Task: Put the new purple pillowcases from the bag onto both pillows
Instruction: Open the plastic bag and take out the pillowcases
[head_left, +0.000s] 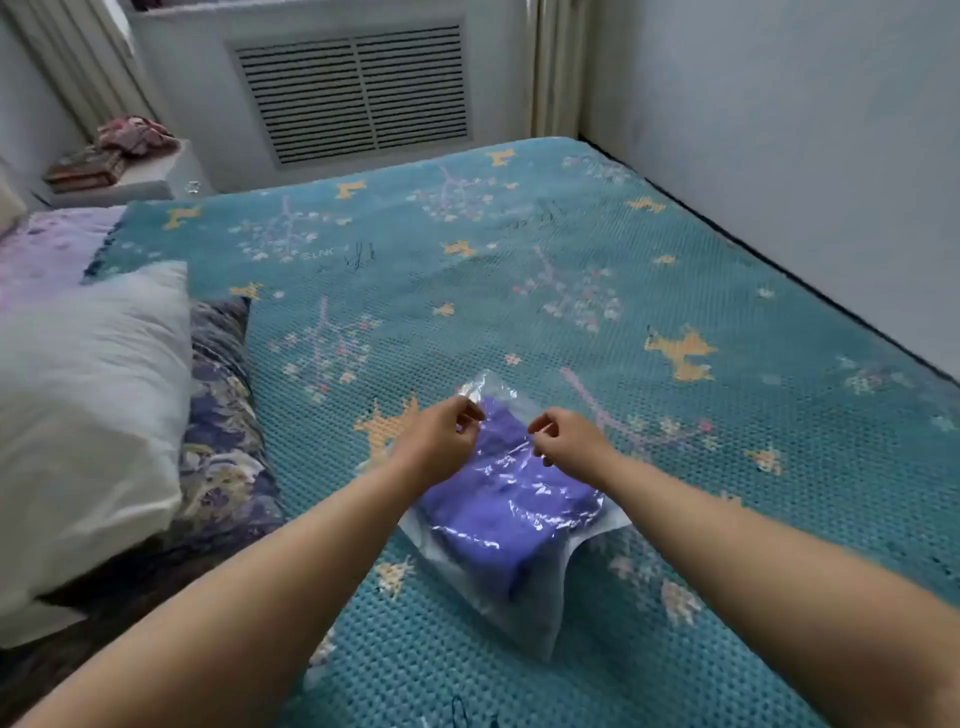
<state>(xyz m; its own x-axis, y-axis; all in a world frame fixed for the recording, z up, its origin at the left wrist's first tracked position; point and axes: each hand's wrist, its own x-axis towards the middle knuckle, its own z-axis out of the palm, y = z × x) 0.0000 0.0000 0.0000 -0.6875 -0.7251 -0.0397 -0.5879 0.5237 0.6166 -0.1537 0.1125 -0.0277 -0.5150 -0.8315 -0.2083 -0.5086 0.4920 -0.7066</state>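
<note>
Bed (519, 260): soft quilted cover, gives under any push.
Pillow (78, 415): bare white one at the left edge, light and squashy.
Bag (514, 519): near the front edge; thin, crinkly, slippery film.
Pillowcases (488, 514): folded purple inside, soft and light.
Left hand (441, 436): pinching the bag's far rim.
Right hand (569, 441): pinching the film too; I'd take each side of the mouth.

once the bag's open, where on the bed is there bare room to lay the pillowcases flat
Free: the teal bedspread beyond the bag, toward the vent, and right of it toward the wall. Crowded: the left edge, with the white pillow on a floral quilt.
</note>
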